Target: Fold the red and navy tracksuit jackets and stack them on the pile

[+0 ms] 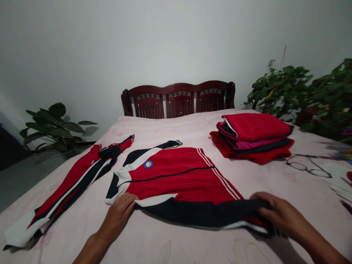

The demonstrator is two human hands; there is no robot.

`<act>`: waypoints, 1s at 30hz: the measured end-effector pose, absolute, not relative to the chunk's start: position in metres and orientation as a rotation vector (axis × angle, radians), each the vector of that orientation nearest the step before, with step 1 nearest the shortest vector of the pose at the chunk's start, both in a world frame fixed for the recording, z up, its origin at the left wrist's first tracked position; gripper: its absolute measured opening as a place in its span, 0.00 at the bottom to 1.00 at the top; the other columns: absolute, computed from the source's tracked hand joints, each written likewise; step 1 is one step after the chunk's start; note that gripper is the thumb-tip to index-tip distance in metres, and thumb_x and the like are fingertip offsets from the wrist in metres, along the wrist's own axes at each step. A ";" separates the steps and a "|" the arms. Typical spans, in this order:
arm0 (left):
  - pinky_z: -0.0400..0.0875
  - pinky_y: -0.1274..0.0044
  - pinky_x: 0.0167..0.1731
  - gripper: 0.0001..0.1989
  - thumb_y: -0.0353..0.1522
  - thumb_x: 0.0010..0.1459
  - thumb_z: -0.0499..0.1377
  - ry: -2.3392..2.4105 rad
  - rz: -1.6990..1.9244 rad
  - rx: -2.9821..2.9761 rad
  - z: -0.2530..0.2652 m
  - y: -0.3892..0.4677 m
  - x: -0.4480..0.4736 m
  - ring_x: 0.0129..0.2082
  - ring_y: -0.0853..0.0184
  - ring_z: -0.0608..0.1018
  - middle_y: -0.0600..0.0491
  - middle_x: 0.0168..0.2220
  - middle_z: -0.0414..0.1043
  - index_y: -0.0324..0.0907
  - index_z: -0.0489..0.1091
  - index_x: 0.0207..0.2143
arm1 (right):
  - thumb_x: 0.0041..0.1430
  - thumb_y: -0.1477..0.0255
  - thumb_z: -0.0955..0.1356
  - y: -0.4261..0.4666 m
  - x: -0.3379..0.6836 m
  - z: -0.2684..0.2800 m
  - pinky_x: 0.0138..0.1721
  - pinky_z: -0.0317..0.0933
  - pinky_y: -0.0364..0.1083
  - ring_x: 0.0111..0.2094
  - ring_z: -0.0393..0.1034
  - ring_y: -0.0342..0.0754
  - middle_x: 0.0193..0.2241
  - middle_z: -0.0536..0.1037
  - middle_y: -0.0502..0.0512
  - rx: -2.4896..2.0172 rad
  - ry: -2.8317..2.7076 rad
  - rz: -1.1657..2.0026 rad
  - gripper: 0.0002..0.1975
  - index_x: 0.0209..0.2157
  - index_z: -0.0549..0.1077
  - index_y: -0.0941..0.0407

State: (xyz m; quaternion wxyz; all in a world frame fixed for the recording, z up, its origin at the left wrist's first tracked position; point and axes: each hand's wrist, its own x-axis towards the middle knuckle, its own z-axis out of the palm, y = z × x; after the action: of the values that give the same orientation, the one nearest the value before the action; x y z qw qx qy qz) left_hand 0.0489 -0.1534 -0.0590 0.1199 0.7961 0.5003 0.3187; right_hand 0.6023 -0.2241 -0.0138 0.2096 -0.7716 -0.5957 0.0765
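Note:
A red, white and navy zip-up track jacket (176, 165) lies spread on the bed with its collar to the left. Its round blue badge (148, 164) faces up. My left hand (122, 205) is closed on the jacket's near shoulder, beside the white collar. Closed around the end of the near navy sleeve is my right hand (272, 211), which hides part of the cuff. Between my hands the sleeve runs almost straight along the jacket's near side. The far sleeve (154, 150) is laid out beyond the badge.
Another red and navy garment (74, 183) lies lengthwise at the left. A stack of folded clothes (255, 137) sits at the back right, with eyeglasses (308, 168) near it. The pink sheet (192, 245) covers the bed; a wooden headboard (178, 99) and plants (55, 126) stand around.

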 end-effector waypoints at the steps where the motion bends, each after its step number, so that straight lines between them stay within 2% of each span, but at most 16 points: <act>1: 0.69 0.70 0.52 0.14 0.40 0.63 0.54 1.501 0.994 2.314 -0.056 -0.151 0.046 0.48 0.59 0.77 0.49 0.45 0.78 0.46 0.75 0.43 | 0.46 0.70 0.66 -0.220 0.602 -0.004 0.35 0.66 0.47 0.36 0.73 0.53 0.35 0.79 0.51 -2.026 -1.715 0.175 0.11 0.33 0.76 0.47; 4: 0.70 0.72 0.49 0.18 0.44 0.64 0.52 1.662 1.115 2.161 -0.041 -0.138 0.040 0.47 0.60 0.78 0.50 0.47 0.78 0.44 0.74 0.46 | 0.53 0.69 0.63 -0.198 0.595 0.017 0.39 0.64 0.51 0.42 0.71 0.56 0.41 0.77 0.56 -1.809 -1.695 -0.227 0.15 0.42 0.74 0.49; 6: 0.71 0.74 0.46 0.20 0.45 0.64 0.50 1.758 1.079 2.058 -0.033 -0.124 0.041 0.45 0.61 0.79 0.51 0.46 0.78 0.44 0.73 0.47 | 0.55 0.71 0.63 -0.178 0.583 0.017 0.41 0.62 0.51 0.43 0.69 0.57 0.40 0.76 0.58 -1.789 -1.698 -0.434 0.15 0.44 0.74 0.52; 7: 0.71 0.75 0.44 0.20 0.45 0.64 0.50 1.803 1.036 2.027 -0.031 -0.118 0.043 0.45 0.60 0.79 0.52 0.45 0.79 0.44 0.73 0.47 | 0.56 0.73 0.62 -0.169 0.577 0.012 0.42 0.62 0.51 0.42 0.69 0.56 0.39 0.75 0.58 -1.792 -1.769 -0.441 0.14 0.42 0.74 0.53; 10: 0.70 0.74 0.44 0.19 0.45 0.63 0.49 1.890 0.867 1.996 -0.031 -0.104 0.047 0.43 0.59 0.80 0.52 0.41 0.80 0.45 0.74 0.43 | 0.57 0.73 0.62 -0.150 0.561 -0.011 0.42 0.62 0.49 0.40 0.70 0.53 0.36 0.76 0.57 -1.771 -2.130 -0.113 0.13 0.40 0.77 0.52; 12: 0.70 0.73 0.44 0.19 0.45 0.64 0.47 1.845 0.744 2.020 -0.033 -0.105 0.047 0.44 0.60 0.80 0.52 0.42 0.79 0.46 0.73 0.45 | 0.57 0.67 0.66 -0.150 0.558 -0.024 0.46 0.62 0.50 0.44 0.69 0.54 0.41 0.76 0.57 -1.725 -2.272 0.160 0.15 0.46 0.76 0.51; 14: 0.70 0.71 0.46 0.20 0.45 0.65 0.47 1.785 0.638 2.081 -0.035 -0.113 0.044 0.47 0.60 0.78 0.53 0.48 0.77 0.49 0.69 0.52 | 0.49 0.60 0.72 -0.156 0.559 -0.032 0.50 0.61 0.52 0.49 0.67 0.57 0.49 0.74 0.58 -1.729 -2.302 0.302 0.29 0.54 0.72 0.50; 16: 0.70 0.68 0.49 0.25 0.45 0.61 0.54 1.785 0.561 2.198 -0.037 -0.124 0.041 0.52 0.57 0.76 0.51 0.54 0.73 0.51 0.63 0.59 | 0.42 0.60 0.75 -0.165 0.558 -0.035 0.51 0.60 0.55 0.52 0.64 0.61 0.54 0.72 0.60 -1.743 -2.307 0.317 0.39 0.58 0.69 0.51; 17: 0.69 0.66 0.51 0.29 0.45 0.57 0.58 1.793 0.544 2.284 -0.039 -0.128 0.040 0.53 0.55 0.74 0.50 0.56 0.72 0.50 0.61 0.61 | 0.41 0.62 0.75 -0.168 0.557 -0.036 0.51 0.60 0.55 0.52 0.64 0.61 0.54 0.72 0.61 -1.739 -2.307 0.286 0.39 0.58 0.69 0.51; 19: 0.67 0.63 0.54 0.31 0.41 0.54 0.61 1.782 0.566 2.470 -0.045 -0.134 0.038 0.55 0.54 0.72 0.48 0.56 0.71 0.47 0.61 0.60 | 0.48 0.64 0.73 -0.172 0.553 -0.039 0.48 0.61 0.55 0.48 0.66 0.59 0.49 0.74 0.61 -1.699 -2.293 0.168 0.29 0.54 0.72 0.53; 21: 0.64 0.62 0.57 0.23 0.37 0.58 0.58 1.722 0.613 2.615 -0.055 -0.134 0.037 0.53 0.56 0.74 0.48 0.53 0.73 0.46 0.66 0.57 | 0.57 0.65 0.68 -0.172 0.549 -0.043 0.44 0.61 0.53 0.42 0.67 0.56 0.41 0.76 0.59 -1.641 -2.269 0.055 0.15 0.45 0.74 0.53; 22: 0.64 0.62 0.58 0.19 0.35 0.61 0.55 1.699 0.646 2.657 -0.060 -0.133 0.035 0.52 0.57 0.75 0.48 0.51 0.75 0.46 0.68 0.55 | 0.60 0.66 0.65 -0.172 0.548 -0.044 0.42 0.62 0.53 0.40 0.68 0.54 0.38 0.76 0.58 -1.614 -2.258 0.020 0.11 0.41 0.74 0.54; 25: 0.66 0.63 0.57 0.17 0.35 0.65 0.49 1.702 0.818 2.619 -0.068 -0.132 0.024 0.51 0.59 0.77 0.49 0.48 0.77 0.45 0.71 0.51 | 0.62 0.65 0.62 -0.175 0.554 -0.036 0.39 0.63 0.51 0.37 0.68 0.53 0.35 0.76 0.57 -1.564 -2.216 0.017 0.10 0.37 0.72 0.53; 28: 0.73 0.72 0.49 0.20 0.41 0.66 0.47 1.786 0.908 2.357 -0.055 -0.135 0.007 0.48 0.61 0.79 0.50 0.49 0.78 0.44 0.70 0.52 | 0.61 0.64 0.63 -0.181 0.569 -0.008 0.40 0.64 0.50 0.40 0.70 0.53 0.38 0.76 0.57 -1.537 -2.210 0.127 0.10 0.39 0.72 0.52; 30: 0.73 0.77 0.45 0.20 0.44 0.66 0.47 1.782 0.855 2.220 -0.035 -0.134 -0.002 0.46 0.63 0.80 0.53 0.47 0.79 0.46 0.70 0.51 | 0.60 0.63 0.64 -0.180 0.578 0.016 0.40 0.64 0.49 0.40 0.70 0.53 0.38 0.77 0.56 -1.576 -2.236 0.242 0.10 0.37 0.73 0.51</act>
State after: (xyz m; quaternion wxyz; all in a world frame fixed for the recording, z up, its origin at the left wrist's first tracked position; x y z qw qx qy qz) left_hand -0.0024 -0.1345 -0.0351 0.0844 0.7441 0.5975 0.2866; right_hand 0.5778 -0.1804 0.0161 0.1965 -0.5627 -0.7983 0.0864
